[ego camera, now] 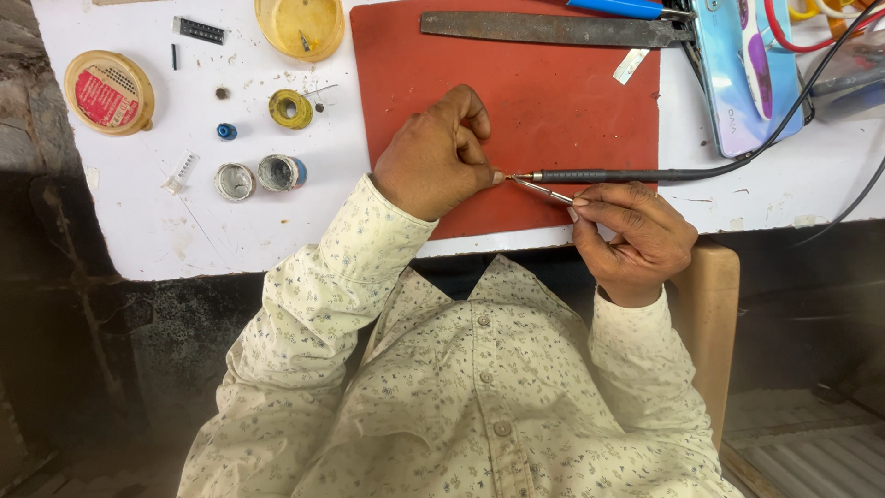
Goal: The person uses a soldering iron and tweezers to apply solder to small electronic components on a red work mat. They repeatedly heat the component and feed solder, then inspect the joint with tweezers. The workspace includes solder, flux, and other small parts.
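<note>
A white table (184,231) is carrying a red mat (553,101), and a long metal file (553,29) is lying along the mat's far edge. A phone (737,83) is resting at the right, by red and black cables.

The left hand (433,161) is curling into a loose fist on the mat, thumb and forefinger pinching something too small to tell. The right hand (636,235) is closing its fingertips on thin metal tweezers (544,191), whose tips are meeting the left fingertips just beside the dark soldering iron (627,174) lying on the mat.

To the left are sitting 2 small open tins (258,177), a solder roll (290,109) and a round yellow tin (109,92).
</note>
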Demonstrator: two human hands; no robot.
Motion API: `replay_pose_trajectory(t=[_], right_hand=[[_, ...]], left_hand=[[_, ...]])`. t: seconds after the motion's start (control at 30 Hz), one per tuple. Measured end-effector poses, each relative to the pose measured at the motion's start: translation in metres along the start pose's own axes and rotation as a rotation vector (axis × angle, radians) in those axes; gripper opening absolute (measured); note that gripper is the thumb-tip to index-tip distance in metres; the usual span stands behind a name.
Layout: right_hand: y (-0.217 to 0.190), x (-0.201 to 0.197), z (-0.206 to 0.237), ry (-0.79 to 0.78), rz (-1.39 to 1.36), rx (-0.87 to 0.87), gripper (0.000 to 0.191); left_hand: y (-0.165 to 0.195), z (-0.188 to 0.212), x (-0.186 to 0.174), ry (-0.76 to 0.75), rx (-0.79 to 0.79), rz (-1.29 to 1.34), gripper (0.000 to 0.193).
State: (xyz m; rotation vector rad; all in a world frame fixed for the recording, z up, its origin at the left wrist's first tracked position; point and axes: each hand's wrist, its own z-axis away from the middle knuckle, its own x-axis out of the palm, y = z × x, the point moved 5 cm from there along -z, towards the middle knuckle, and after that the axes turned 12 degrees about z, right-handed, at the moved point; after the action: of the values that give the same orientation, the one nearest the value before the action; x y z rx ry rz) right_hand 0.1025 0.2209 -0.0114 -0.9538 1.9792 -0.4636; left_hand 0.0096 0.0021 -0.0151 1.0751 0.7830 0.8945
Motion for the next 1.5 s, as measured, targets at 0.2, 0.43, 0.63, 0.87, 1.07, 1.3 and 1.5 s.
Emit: replay_pose_trajectory(t=[0.2,0.43,0.63,0.87,1.07,1.3,1.5], right_hand=[[-0.013,0.0,-0.006,-0.001,-0.009,-0.003,0.02],[-0.049,-0.003,-0.047,0.002,-0.026,0.064,0.018],[-0.043,-0.006,-0.04,-0.002,-0.067,0.078,0.02],[-0.045,-0.006,-0.04,0.009,-0.089,0.137,0.022],[-0.051,0.0,-0.043,0.028,-0.082,0.069,0.022],[-0.051,0.0,-0.048,0.032,-0.063,0.037,0.021],[-0.052,-0.001,-0.048,0.03,-0.033,0.057,0.021]], left_hand=[[-0.002,0.004,0.001,-0.005,0.002,0.018,0.038],[0.05,0.016,-0.041,0.004,0.006,0.011,0.038],[0.05,0.017,-0.042,0.001,-0.01,0.012,0.037],[0.047,0.017,-0.043,-0.009,-0.018,0.032,0.036],[0.05,0.019,-0.045,0.001,-0.03,0.02,0.037],[0.053,0.018,-0.046,0.003,-0.033,0.027,0.038],[0.052,0.017,-0.045,0.0,-0.029,0.022,0.038]])
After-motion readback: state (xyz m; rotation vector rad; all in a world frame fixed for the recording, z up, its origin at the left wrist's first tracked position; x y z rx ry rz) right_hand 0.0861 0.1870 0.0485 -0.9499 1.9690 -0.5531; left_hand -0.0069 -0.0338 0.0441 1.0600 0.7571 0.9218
